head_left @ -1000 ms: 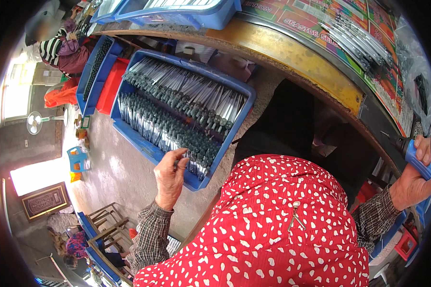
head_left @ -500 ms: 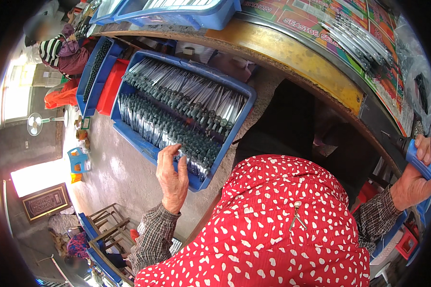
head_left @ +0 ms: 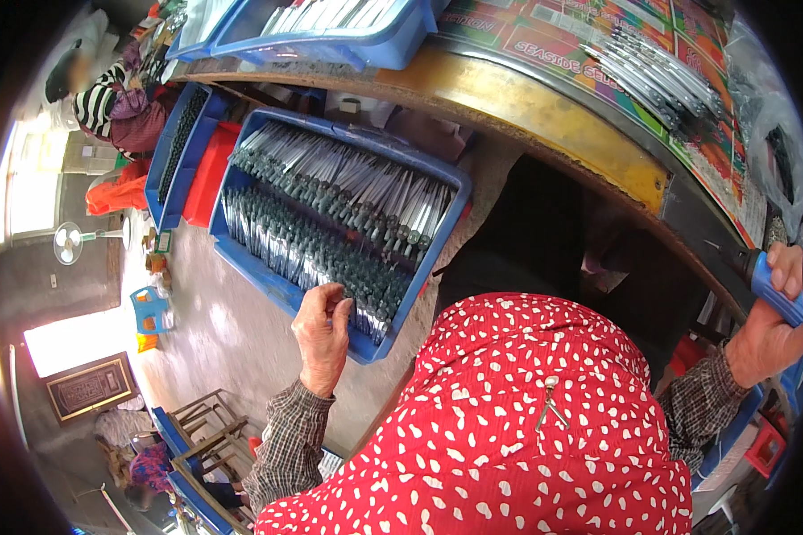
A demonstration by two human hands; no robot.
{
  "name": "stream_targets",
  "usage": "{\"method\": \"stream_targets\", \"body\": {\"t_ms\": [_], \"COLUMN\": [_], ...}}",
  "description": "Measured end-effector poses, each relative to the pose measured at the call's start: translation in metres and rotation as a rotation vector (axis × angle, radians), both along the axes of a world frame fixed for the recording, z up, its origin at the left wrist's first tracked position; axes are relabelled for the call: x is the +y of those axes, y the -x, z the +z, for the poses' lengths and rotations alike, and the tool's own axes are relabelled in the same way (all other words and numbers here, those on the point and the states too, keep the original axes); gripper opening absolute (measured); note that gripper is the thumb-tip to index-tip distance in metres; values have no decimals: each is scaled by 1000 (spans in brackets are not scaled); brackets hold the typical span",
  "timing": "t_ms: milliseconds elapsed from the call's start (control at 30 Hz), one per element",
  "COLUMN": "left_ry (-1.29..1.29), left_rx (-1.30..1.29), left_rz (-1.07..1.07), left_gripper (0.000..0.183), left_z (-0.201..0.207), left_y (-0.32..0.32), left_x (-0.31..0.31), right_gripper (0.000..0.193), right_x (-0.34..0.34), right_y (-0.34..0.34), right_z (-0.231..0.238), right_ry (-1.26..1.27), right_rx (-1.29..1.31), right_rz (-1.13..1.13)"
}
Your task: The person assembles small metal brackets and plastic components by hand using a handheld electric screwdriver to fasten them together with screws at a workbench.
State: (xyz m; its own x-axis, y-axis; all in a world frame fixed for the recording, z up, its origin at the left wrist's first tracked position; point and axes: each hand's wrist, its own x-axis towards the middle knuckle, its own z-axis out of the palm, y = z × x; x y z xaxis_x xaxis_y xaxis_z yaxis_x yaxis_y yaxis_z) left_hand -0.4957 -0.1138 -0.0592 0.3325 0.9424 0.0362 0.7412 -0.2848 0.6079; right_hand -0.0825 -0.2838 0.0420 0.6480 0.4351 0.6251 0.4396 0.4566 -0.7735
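Note:
My left hand (head_left: 323,337) is at the near edge of a large blue plastic bin (head_left: 268,283), thumb and fingers drawn together in a pinch. What is between the fingertips, if anything, I cannot make out. Two packed rows of thin, silvery rods with dark ends (head_left: 330,245) fill the bin. At the far right my right hand (head_left: 770,339) is wrapped round the blue handle (head_left: 774,292) of a tool with a dark front and a thin shaft pointing left. The picture's dark rim cuts off part of that tool.
A workbench (head_left: 544,107) with a worn yellow edge curves across the top. On it lie a bundle of rods (head_left: 665,80), a clear plastic bag (head_left: 772,134) and a blue tray (head_left: 348,45). A red bin (head_left: 210,174) stands left of the rods. Another person (head_left: 116,102) sits upper left.
My left thumb and fingers have closed together, and the hand has dropped slightly nearer to me. The right hand keeps its grip on the blue handle, almost unmoved. The view has shifted slightly.

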Motion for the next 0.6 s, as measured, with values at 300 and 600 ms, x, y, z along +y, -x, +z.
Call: {"method": "stream_targets", "body": {"t_ms": [300, 600], "left_ry": [-116, -365], "left_rx": [-11, -150], "left_rz": [-39, -525], "left_gripper": [15, 16], "left_z": [23, 62], "left_y": [-26, -121], "left_x": [15, 35], "right_gripper": [38, 39], "right_x": [-9, 2], "right_y": [8, 23], "right_z": [-4, 5], "right_ry": [-41, -148], "right_rx": [127, 142], "right_rz": [70, 22]}}
